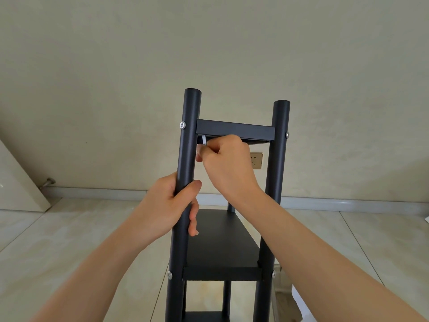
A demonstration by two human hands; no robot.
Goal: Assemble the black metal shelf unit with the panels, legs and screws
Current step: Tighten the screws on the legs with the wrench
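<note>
Shelving in black metal (222, 242) is seen standing upright on a tiled floor (69, 240) before a beige wall (209, 43). Its near-left leg (185, 159) is gripped by the left hand (169, 205), fingers and thumb curled round the tube. Above and to the right of that hand, the right hand (225, 159) is held just under the top panel (234, 131), its fingers pinched on a small silver hex key (204, 140). Silver screws (182, 125) are visible in the legs level with each panel. A wall socket (256, 160) is partly hidden behind the right hand.
</note>
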